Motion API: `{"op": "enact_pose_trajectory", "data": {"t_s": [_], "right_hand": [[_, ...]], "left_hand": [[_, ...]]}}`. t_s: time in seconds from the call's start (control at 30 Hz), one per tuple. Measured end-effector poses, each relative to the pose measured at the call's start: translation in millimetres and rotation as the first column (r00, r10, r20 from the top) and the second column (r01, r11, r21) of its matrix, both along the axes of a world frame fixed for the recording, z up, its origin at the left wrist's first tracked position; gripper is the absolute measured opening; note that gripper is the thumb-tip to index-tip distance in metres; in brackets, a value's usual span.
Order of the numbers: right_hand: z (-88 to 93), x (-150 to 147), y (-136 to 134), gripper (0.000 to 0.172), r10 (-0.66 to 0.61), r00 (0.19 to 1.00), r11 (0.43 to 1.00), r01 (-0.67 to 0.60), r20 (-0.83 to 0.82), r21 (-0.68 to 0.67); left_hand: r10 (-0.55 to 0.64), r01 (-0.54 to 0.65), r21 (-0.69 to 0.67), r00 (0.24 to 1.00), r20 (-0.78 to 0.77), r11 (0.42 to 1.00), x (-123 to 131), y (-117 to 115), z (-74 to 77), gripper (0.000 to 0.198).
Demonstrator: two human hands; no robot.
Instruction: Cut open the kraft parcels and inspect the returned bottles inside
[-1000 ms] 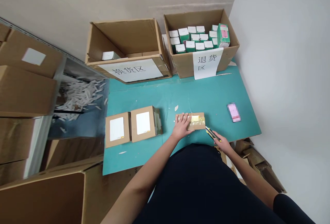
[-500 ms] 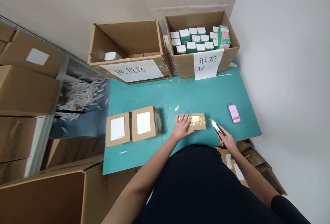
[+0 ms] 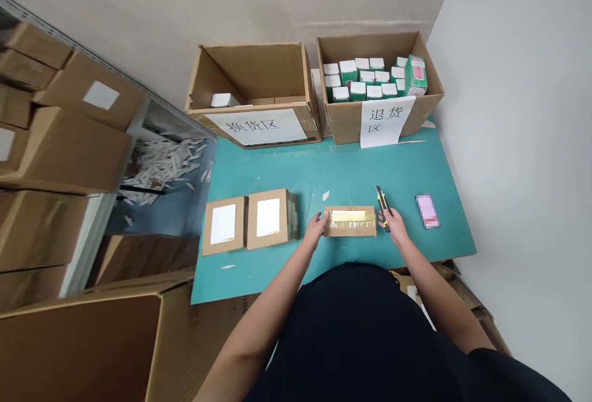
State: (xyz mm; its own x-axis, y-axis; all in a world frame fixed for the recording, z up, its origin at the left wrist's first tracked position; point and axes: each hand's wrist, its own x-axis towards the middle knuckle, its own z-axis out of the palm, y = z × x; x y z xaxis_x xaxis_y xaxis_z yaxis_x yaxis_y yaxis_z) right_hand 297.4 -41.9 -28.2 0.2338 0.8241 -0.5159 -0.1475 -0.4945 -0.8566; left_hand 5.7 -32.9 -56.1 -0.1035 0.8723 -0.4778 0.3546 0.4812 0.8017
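A small taped cardboard box (image 3: 350,230) lies on the green tabletop in front of me, with shiny yellowish tape and a white strip along its top. My left hand (image 3: 315,229) grips the box's left end, fingers against the edge. In my right hand (image 3: 394,227) is a yellow and black utility knife (image 3: 382,201), its blade pointing away from me. That hand is beside the box's right end; whether it touches the cardboard I cannot tell. Left of my left hand are two closed cardboard boxes (image 3: 285,223) with white labels.
At the back of the green table (image 3: 287,168) stand two open cartons with paper signs: the left carton (image 3: 197,100) holds a few boxes, the right carton (image 3: 345,134) several green-and-white ones. A blurred pink phone-like object (image 3: 428,211) lies right. A large open carton (image 3: 176,328) stands front left.
My left hand has slid from the box's top to its left end. My right hand has brought the utility knife up close to the box's right end. The camera view has shifted.
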Motion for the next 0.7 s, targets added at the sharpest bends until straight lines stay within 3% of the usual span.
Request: {"op": "enact_pose_trajectory", "data": {"t_s": [0.1, 0.2, 0.33, 0.5, 0.6, 0.7], "right_hand": [[-4.2, -8, 23, 0.054, 0.038, 0.996, 0.999, -0.039, 0.08, 0.008], [-0.5, -8, 34, 0.051, 0.038, 0.994, 0.997, -0.045, 0.1, 0.07], [2.6, -3, 27, 0.052, 0.051, 0.998, 0.989, -0.055, 0.034, 0.133], [-12.2, -3, 8, 0.052, 0.033, 0.998, 0.998, -0.036, 0.045, 0.058], [-20.5, 0, 12, 0.052, -0.012, 0.998, 0.999, 0.009, 0.061, 0.054], [-24.4, 2, 29, 0.054, 0.008, 0.996, 0.998, -0.014, 0.089, 0.068]], "left_hand": [[0.034, -0.023, -0.067, 0.987, 0.157, 0.997, 6, 7, -0.2, 0.055], [-0.002, -0.015, 0.079, 0.979, 0.203, 0.997, 8, 9, -0.1, 0.056], [-0.047, 0.013, 0.154, 0.975, 0.219, 0.988, 3, -4, -5.7, 0.061], [0.003, -0.014, 0.058, 0.982, 0.191, 0.998, 1, -22, -17.0, 0.059], [0.077, -0.078, -0.003, 0.983, 0.165, 0.997, 1, -11, -19.1, 0.062], [0.134, -0.129, -0.044, 0.979, 0.156, 0.991, 0, 15, -15.7, 0.067]]}}
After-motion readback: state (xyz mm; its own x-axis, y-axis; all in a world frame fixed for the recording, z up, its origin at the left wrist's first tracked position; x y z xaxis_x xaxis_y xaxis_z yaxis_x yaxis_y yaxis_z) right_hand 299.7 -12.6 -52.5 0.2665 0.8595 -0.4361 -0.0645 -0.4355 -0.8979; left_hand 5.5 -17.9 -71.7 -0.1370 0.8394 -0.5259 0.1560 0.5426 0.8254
